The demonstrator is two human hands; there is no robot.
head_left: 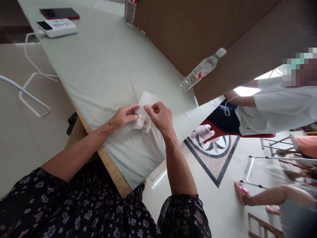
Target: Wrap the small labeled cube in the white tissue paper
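Observation:
A thin white, partly see-through sheet or small bag (146, 99) lies crumpled on the pale cloth that covers the table (104, 62). My left hand (122, 116) pinches its near left side with thumb and fingers closed. My right hand (159, 115) pinches the sheet from the right, fingers curled. The two hands meet over the sheet, a little back from the table's near edge. What lies under the fingers is hidden.
A plastic water bottle (201, 70) leans against a brown cardboard wall (188, 29). A white device with a cable (56, 27), a dark red phone (59, 13) and another bottle (130, 11) sit at the far end. Other people sit at the right.

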